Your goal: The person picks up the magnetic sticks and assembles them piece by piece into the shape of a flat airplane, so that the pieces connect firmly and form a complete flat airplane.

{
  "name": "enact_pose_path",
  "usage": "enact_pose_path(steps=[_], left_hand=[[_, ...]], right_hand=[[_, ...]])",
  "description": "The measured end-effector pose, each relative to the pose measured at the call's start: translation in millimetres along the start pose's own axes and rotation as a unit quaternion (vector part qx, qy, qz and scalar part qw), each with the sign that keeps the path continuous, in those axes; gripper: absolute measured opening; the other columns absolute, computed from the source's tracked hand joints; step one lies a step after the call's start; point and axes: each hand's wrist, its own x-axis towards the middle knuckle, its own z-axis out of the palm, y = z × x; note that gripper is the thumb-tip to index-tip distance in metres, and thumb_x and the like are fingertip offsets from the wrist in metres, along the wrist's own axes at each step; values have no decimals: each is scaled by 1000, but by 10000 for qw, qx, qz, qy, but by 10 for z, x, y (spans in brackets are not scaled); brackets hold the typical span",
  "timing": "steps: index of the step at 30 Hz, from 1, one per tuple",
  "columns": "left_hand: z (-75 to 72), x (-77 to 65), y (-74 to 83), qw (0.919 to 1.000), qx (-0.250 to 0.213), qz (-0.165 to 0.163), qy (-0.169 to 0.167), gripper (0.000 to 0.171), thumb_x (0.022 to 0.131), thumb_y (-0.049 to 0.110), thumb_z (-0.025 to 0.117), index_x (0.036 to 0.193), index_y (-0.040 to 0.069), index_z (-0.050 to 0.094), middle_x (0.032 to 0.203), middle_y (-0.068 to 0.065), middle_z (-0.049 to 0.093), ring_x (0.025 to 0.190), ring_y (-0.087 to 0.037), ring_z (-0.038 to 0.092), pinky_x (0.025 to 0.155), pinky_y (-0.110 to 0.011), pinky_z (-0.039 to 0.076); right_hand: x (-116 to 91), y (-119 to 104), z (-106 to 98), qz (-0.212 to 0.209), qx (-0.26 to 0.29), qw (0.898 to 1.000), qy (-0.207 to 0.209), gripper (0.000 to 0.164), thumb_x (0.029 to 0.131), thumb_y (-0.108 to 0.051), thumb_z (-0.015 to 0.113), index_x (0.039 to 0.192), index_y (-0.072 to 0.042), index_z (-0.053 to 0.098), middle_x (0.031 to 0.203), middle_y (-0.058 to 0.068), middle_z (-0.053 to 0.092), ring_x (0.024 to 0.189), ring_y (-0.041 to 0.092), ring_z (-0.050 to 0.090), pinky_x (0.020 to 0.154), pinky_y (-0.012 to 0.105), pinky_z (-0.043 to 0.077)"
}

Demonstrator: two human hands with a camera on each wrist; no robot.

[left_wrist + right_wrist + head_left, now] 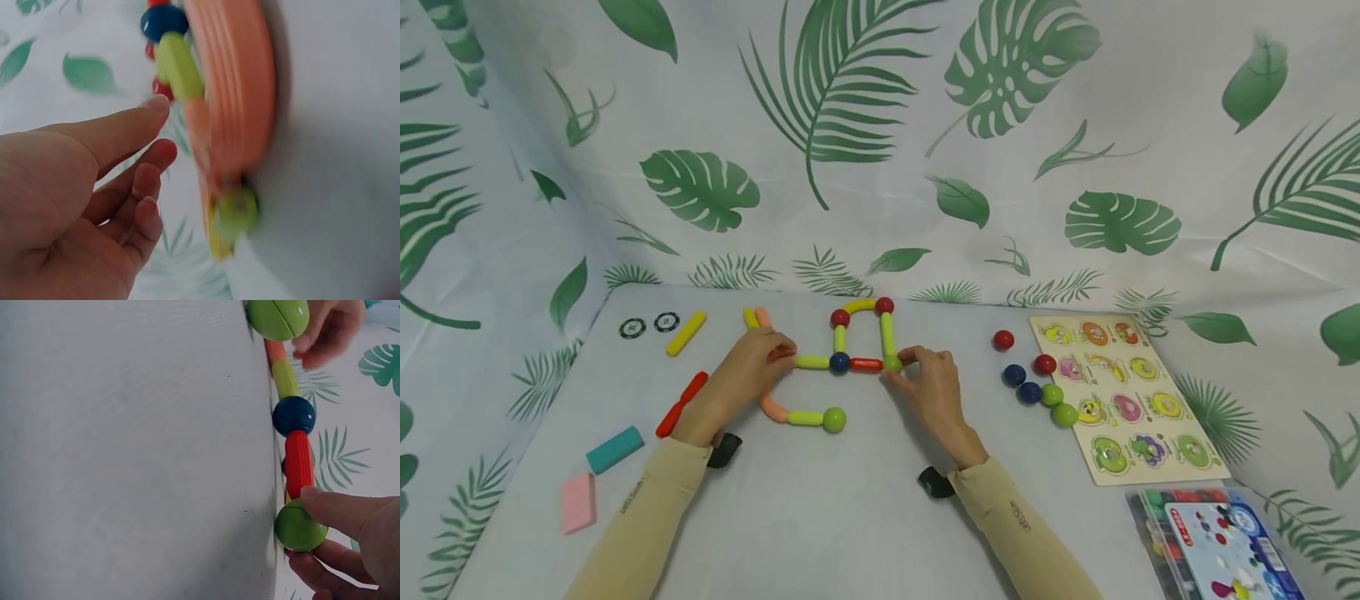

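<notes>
**While our right hand [934, 387] has the end ball, our left hand [745, 367] is loose at the other end**

Key relation: the ball-and-rod row lies on the tabletop [850, 517] between our hands, long axis side to side. Left to right we read lime rod [812, 362], blue ball [839, 362], red rod [867, 364], green end ball [892, 363].

Right grip: thumb and fingers close around the green end ball, thumb tip by the red rod's end. It's the nearer hand to that ball, coming from its right. Left grip: thumb and fingers parted, nothing visibly held, just beside the lime rod's left end; we can't tell if a fingertip touches.

Looks: glossy seamed balls, ridged red rod. A loop rises off the row's far side, topped by a yellow curved rod [860, 305] between two red balls [884, 306]. Nearer us, a coral curved rod [771, 407] leads into another lime rod [806, 418] and the lower green ball [834, 419].
</notes>
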Motion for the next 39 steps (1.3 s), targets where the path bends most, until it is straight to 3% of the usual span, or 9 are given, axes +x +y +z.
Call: enact_pose_path(steps=[3, 11, 17, 27, 34, 39], left_hand=[[-151, -153, -121, 9995, 25, -275, 145, 28, 98, 17, 68, 121, 0, 69, 115, -16, 66, 108, -32, 58, 94, -48, 49], [-468, -610, -463, 9934, 552, -802, 610, 26, 95, 10, 71, 118, -2, 70, 106, -20, 69, 97, -34, 59, 85, -51, 49], [-591, -824, -543, 9895, 484, -1254, 535, 29, 97, 16, 69, 120, -1, 69, 110, -21, 67, 99, -35, 57, 84, -50, 50], [-666, -1038, -628, 9880, 638, -1328, 471, 26, 94, 15, 71, 112, -4, 71, 98, -18, 68, 89, -31, 57, 78, -44, 49], [-558, -1029, -623, 9855, 465, -1625, 163, 30, 91, 23, 77, 106, -2, 71, 84, -8, 64, 78, -22, 55, 63, -28, 48], [-541, -1013, -586, 9840, 629, -1659, 157, 23, 91, 21, 76, 96, -2, 72, 75, -5, 62, 69, -18, 53, 58, -26, 44]], right_hand=[[-13, 4, -8, 27, 37, 10000, -22, 38, 84, -32, 84, 112, -9, 73, 104, 7, 75, 97, 26, 53, 85, 37, 38], [-108, 5, -131, 121, 233, 9996, 82, 38, 85, -30, 83, 113, -6, 73, 106, 9, 73, 101, 27, 52, 86, 39, 40], [-230, -16, -246, 181, 454, 9986, 215, 39, 87, -31, 82, 114, -6, 73, 108, 8, 73, 104, 26, 50, 86, 39, 41], [-342, -47, -286, -53, 476, 9983, 321, 38, 87, -32, 82, 112, -4, 74, 107, 8, 74, 102, 27, 52, 85, 37, 41], [-351, -39, -285, -168, 423, 9984, 343, 36, 87, -31, 82, 110, -4, 74, 104, 8, 75, 100, 27, 52, 86, 37, 41], [-353, -38, -285, -251, 422, 9982, 348, 35, 88, -31, 81, 109, -4, 74, 103, 8, 75, 100, 26, 52, 86, 37, 42]])
